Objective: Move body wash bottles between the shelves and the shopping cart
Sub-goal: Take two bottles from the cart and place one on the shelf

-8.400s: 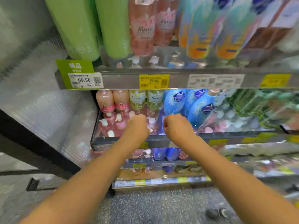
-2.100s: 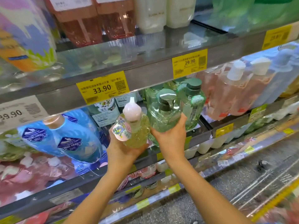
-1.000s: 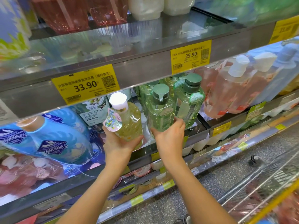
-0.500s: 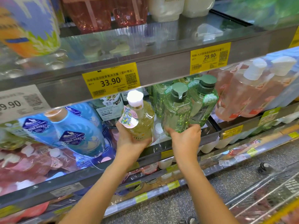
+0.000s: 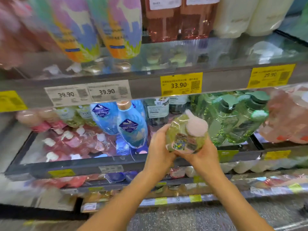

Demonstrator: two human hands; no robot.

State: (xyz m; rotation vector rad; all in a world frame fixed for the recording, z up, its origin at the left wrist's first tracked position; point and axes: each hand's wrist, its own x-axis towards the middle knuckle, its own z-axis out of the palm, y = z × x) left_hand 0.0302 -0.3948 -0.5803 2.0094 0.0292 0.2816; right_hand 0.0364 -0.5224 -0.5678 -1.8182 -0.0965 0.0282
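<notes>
1. Yellow-green body wash bottle (image 5: 186, 135) at centre frame, pink cap tipped toward camera; in front of the middle shelf (image 5: 116, 165), not resting on it.
2. Left hand (image 5: 160, 147) grip wrapped round the bottle's left side; right hand (image 5: 202, 155) grip cupping it from lower right; both closed on it.
3. Green pump bottles (image 5: 233, 120) just right of it on the shelf; blue bottles (image 5: 131, 129) to its left.
4. Yellow 33.90 tag (image 5: 181, 85) above; picture motion-blurred.
</notes>
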